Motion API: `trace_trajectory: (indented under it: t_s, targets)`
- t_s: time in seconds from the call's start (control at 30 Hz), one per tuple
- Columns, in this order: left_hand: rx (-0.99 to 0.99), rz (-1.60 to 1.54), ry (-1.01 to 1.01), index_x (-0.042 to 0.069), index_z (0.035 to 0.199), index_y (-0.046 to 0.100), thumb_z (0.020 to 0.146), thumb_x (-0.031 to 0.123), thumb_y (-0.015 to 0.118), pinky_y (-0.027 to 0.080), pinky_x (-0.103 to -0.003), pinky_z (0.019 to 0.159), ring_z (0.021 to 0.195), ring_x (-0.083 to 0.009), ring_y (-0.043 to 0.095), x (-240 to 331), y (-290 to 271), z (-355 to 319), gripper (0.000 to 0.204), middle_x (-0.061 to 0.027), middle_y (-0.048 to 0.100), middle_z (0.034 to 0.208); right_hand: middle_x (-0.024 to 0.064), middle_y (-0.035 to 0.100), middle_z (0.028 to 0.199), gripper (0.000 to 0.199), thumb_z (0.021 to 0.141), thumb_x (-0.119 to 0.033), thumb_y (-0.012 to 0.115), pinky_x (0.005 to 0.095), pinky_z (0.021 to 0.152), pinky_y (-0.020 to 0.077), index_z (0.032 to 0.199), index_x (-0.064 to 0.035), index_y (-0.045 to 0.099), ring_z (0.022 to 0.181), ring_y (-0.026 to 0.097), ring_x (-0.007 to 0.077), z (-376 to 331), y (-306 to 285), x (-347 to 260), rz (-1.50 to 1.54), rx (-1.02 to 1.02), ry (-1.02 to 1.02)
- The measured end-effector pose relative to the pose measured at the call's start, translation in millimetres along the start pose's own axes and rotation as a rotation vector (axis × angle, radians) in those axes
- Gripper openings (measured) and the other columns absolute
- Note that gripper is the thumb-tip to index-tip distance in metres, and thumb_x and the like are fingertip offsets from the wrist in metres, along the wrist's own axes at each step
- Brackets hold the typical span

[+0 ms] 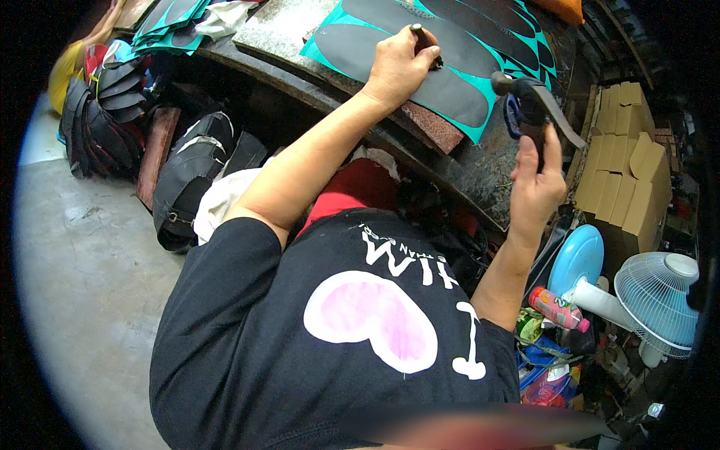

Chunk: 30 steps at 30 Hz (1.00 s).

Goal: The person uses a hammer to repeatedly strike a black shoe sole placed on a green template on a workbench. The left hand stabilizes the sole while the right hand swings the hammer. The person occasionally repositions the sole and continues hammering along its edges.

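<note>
Pretty basic outfit tbh: plain black tee (255, 367) with loose short sleeves (214, 277); big pink heart (409, 334) edged in white; chunky white lettering (471, 349) ran beside it toward the hem edge; left hand (397, 71) and right hand (538, 184) were bare

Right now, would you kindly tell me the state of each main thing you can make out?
Left hand: closed around the dark rod-like tool
Dark rod-like tool: held upright or slightly tilted over the sheet
Teal-and-black sheet: lying flat
Right hand: closed around the hammer
Hammer: held, apart from the tool
Pink bottle: tilted, capped
Fan: running or off, cannot tell
Cardboard boxes: stacked
</note>
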State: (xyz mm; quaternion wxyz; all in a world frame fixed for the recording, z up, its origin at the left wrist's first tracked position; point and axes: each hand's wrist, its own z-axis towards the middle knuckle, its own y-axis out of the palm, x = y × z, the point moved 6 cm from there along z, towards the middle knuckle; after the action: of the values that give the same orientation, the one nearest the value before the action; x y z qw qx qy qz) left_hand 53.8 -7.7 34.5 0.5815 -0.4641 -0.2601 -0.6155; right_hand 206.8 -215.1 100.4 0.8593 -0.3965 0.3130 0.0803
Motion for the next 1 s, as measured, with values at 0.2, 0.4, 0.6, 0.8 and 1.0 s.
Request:
trace_trajectory:
  t_s: [0.2, 0.4, 0.6, 0.8, 1.0]
  targets:
    - [-0.139, 0.127, 0.201, 0.002, 0.096, 0.062, 0.087, 0.013, 0.068, 0.055, -0.033, 0.070, 0.076, -0.0223, 0.070, 15.3, 8.8, -0.4, 0.015, -0.0126, 0.069, 0.082, 0.0037, 0.061, 0.081, 0.036, 0.097, -0.009, 0.057, 0.0192, 0.055, 0.0424, 0.132, -0.0015, 0.053, 0.060, 0.049, 0.0058, -3.5, -27.5, -31.9, 0.281, 0.127, -0.108]
    - [-0.084, 0.327, 0.460, 0.004, 0.095, 0.059, 0.086, 0.010, 0.066, 0.054, -0.039, 0.069, 0.076, -0.0344, 0.067, 36.6, 22.1, -16.2, 0.013, -0.0166, 0.066, 0.080, 0.0141, 0.070, 0.093, 0.039, 0.094, -0.024, 0.066, 0.0319, 0.076, 0.0505, 0.123, -0.0005, 0.059, 0.077, 0.065, 0.0188, 1.0, 16.7, -8.4, 0.007, -0.039, -0.109]
    - [-0.097, 0.038, 0.086, 0.001, 0.095, 0.064, 0.087, 0.013, 0.068, 0.055, -0.031, 0.071, 0.078, -0.0190, 0.071, 11.8, 12.6, -1.6, 0.014, -0.0120, 0.071, 0.083, 0.0074, 0.067, 0.085, 0.033, 0.093, -0.013, 0.064, 0.0265, 0.062, 0.0489, 0.123, -0.0007, 0.059, 0.065, 0.058, 0.0108, 1.1, -27.1, -11.0, 0.293, 0.072, 0.045]
    - [-0.205, 0.316, 0.406, 0.002, 0.092, 0.063, 0.084, 0.010, 0.068, 0.055, -0.036, 0.072, 0.080, -0.0308, 0.070, 38.0, 28.7, -13.5, 0.012, -0.0172, 0.069, 0.085, 0.0173, 0.070, 0.088, 0.028, 0.091, -0.017, 0.068, 0.0365, 0.067, 0.0521, 0.113, -0.0006, 0.063, 0.076, 0.068, 0.0306, -4.3, -22.0, -43.2, 0.010, 0.163, -0.324]
    - [-0.071, -0.043, -0.025, 0.000, 0.095, 0.063, 0.088, 0.008, 0.066, 0.056, -0.031, 0.071, 0.078, -0.0187, 0.071, 9.9, 21.2, -3.8, 0.011, -0.0119, 0.071, 0.083, 0.0196, 0.070, 0.093, 0.032, 0.092, -0.023, 0.066, 0.0374, 0.073, 0.0519, 0.118, -0.0040, 0.062, 0.082, 0.070, 0.0309, 1.6, -4.9, 6.1, -0.043, 0.052, 0.025]
